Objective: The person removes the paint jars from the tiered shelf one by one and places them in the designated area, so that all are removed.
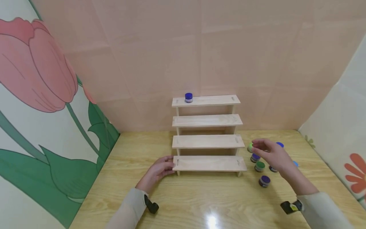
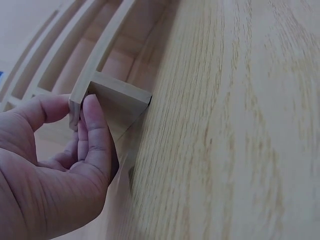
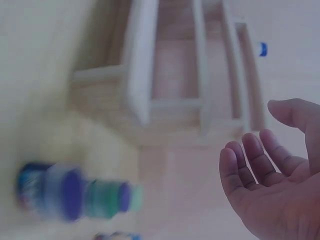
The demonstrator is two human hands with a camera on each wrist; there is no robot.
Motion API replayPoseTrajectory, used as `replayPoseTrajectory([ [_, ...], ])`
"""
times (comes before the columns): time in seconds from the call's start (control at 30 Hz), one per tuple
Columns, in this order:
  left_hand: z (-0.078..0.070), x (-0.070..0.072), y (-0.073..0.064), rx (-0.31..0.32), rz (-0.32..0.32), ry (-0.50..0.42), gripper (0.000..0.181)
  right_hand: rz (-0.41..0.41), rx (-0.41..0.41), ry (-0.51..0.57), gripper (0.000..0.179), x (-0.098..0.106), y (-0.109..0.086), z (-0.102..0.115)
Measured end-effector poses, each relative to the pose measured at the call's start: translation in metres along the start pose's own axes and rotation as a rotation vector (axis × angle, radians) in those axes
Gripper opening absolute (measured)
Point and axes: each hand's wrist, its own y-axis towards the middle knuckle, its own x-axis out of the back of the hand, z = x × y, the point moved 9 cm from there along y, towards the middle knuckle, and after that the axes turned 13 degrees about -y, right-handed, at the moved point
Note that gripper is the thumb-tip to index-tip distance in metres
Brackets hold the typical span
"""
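My left hand [image 1: 159,169] pinches the left end of the lowest step of a pale wooden four-step display rack [image 1: 208,141]. In the left wrist view the thumb is on top of the board [image 2: 92,75] and the fingers are beneath it. My right hand [image 1: 273,156] hovers over a group of small lidded jars on the right, its fingers loosely bent and holding nothing. By its fingertips is a light green jar [image 1: 250,147], partly hidden. A purple-lidded jar [image 1: 255,157], a dark green-lidded jar [image 1: 260,166] and a dark purple-lidded jar [image 1: 264,181] stand nearby.
One blue-lidded jar [image 1: 188,97] stands on the left part of the top step. Behind the right hand, several blue-lidded jars [image 1: 280,144] are partly covered. The wood-grain table [image 1: 183,197] meets a pink backdrop [image 1: 151,63] and flower-printed side panels [image 1: 343,127].
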Motion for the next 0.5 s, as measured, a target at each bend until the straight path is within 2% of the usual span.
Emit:
replayPoseTrajectory([
  [0.23,0.002,0.002,-0.001,0.013,-0.004,0.001,0.065,0.024,-0.037,0.071,0.071,0.01,0.025,0.038],
  [0.5,0.001,0.002,-0.001,0.008,-0.007,-0.007,0.065,0.012,-0.037,0.184,0.069,0.022,0.053,0.073],
])
